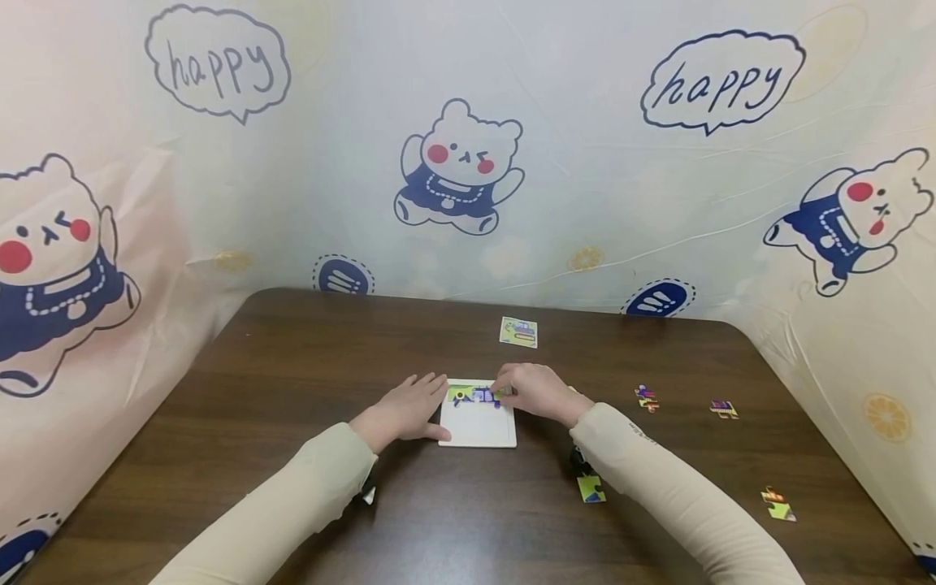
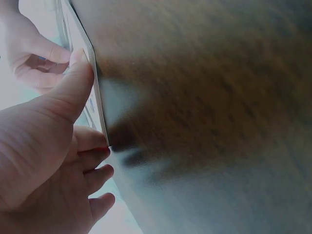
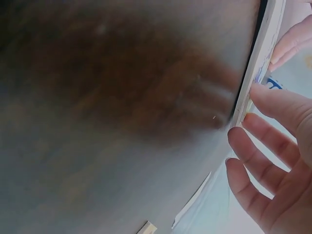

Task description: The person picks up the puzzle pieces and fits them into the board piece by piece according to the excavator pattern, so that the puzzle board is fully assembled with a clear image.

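White puzzle tray [image 1: 478, 429]: lies flat near the middle of the dark wooden desk [image 1: 292, 382], its top row filled with coloured pieces, the rest bare white.

Left hand [image 1: 406, 409]: rests on the desk against the tray's left edge, fingers extended and relaxed; the left wrist view shows the thumb [image 2: 73, 85] pressed along the tray's rim, holding nothing.

Right hand [image 1: 532, 390]: at the tray's upper right corner, fingertips curled down onto a piece [image 1: 500, 395] in the top row; whether it pinches the piece or only presses it, I cannot tell.

Picture card [image 1: 518, 331]: lies beyond the tray, toward the wall, apart from both hands.

Loose pieces: one [image 1: 591, 488] just beside the right sleeve; two [image 1: 647, 398] [image 1: 723, 409] to the right of the tray; one [image 1: 778, 504] near the desk's right front edge.

Backdrop [image 1: 585, 162]: pale sheet printed with bears and "happy" bubbles, around three sides.
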{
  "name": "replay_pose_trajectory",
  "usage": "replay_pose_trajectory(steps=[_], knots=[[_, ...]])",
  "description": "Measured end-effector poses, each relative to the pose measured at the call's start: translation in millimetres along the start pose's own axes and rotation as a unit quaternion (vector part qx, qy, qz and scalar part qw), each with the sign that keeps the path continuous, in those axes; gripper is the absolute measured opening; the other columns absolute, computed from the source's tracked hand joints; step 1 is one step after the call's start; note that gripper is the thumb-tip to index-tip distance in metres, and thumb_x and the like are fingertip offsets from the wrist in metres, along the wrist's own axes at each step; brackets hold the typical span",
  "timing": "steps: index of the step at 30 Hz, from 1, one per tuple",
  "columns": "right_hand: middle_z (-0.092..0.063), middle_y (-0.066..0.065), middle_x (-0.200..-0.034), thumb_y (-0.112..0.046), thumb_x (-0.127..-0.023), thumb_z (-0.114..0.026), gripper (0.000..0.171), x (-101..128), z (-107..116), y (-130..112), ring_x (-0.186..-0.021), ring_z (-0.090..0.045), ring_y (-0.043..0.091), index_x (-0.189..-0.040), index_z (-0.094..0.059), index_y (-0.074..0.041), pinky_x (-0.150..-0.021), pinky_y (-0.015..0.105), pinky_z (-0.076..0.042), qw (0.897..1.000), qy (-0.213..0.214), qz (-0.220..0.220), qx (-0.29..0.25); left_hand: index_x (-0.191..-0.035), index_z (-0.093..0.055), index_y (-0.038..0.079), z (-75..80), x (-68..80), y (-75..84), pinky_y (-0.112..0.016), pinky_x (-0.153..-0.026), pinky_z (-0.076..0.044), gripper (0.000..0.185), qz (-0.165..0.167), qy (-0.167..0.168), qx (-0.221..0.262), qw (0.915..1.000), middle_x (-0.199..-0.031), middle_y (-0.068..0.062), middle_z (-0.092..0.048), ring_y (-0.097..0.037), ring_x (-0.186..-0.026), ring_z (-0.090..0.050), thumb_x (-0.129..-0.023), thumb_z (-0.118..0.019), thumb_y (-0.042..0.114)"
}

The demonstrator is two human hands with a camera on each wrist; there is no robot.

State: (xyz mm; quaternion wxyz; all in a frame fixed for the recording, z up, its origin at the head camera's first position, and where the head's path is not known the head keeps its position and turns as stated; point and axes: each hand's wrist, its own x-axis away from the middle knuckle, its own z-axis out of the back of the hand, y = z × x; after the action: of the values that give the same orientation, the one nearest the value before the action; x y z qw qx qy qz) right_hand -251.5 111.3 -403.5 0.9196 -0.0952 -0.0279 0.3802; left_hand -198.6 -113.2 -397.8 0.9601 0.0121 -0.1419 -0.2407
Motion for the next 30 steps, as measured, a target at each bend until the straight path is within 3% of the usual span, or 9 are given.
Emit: replay_pose_trajectory(steps=[5,12,18,24,30], knots=[[-0.064,-0.002,-0.097,-0.015,-0.080,-0.073,0.020,-0.4,-2.5,0.3,-0.077,-0.057,0.008,-0.100,-0.074,-0.014,-0.071,0.026,-0.051,1.000,0.006,0.018,0.024,-0.141,-0.031,-0.003,1.4,1.0,0.9,-0.044,-0.108,-0.017,0.083,-0.004,0.002,-0.001,1.0000,-0.147,-0.015,-0.027,-0.029,-0.135,-0.021,-0.083,-0.060,0.050],[-0.061,-0.003,-0.091,-0.015,-0.081,-0.072,0.021,-1.1,-3.5,-0.7,-0.070,-0.051,0.008,-0.101,-0.074,-0.014,-0.061,0.021,-0.046,1.000,0.002,0.001,0.022,-0.142,-0.031,-0.002,-1.3,-1.3,0.2,-0.044,-0.108,-0.017,0.084,0.001,0.001,-0.006,1.0000,-0.148,-0.013,-0.026,-0.028,-0.135,-0.021,-0.083,-0.059,0.052],[-0.061,0.001,-0.095,-0.017,-0.082,-0.071,0.025,3.0,6.4,2.3,-0.076,-0.054,0.015,-0.107,-0.071,-0.011,-0.065,0.026,-0.046,0.998,-0.012,-0.022,-0.064,-0.142,-0.031,-0.002,-3.7,-3.6,-0.8,-0.044,-0.108,-0.017,0.085,0.004,0.002,-0.003,1.0000,-0.148,-0.014,-0.026,-0.028,-0.135,-0.021,-0.083,-0.059,0.053],[-0.062,0.002,-0.106,-0.017,-0.084,-0.069,0.030,18.5,21.7,18.5,-0.088,-0.056,0.017,-0.113,-0.067,-0.009,-0.075,0.030,-0.049,0.986,0.019,-0.075,-0.148,-0.141,-0.031,-0.002,-4.2,-4.0,-2.1,-0.045,-0.108,-0.017,0.085,-0.001,0.009,-0.007,0.9999,-0.147,-0.014,-0.026,-0.029,-0.135,-0.021,-0.083,-0.059,0.053],[-0.060,0.009,-0.103,-0.016,-0.085,-0.067,0.033,40.5,32.6,39.5,-0.078,-0.052,0.018,-0.116,-0.063,-0.005,-0.065,0.029,-0.048,0.978,0.036,-0.108,-0.175,-0.141,-0.031,-0.002,-4.3,-3.5,-3.7,-0.044,-0.108,-0.018,0.085,-0.005,0.009,-0.015,0.9998,-0.147,-0.014,-0.027,-0.029,-0.135,-0.021,-0.083,-0.057,0.054]])
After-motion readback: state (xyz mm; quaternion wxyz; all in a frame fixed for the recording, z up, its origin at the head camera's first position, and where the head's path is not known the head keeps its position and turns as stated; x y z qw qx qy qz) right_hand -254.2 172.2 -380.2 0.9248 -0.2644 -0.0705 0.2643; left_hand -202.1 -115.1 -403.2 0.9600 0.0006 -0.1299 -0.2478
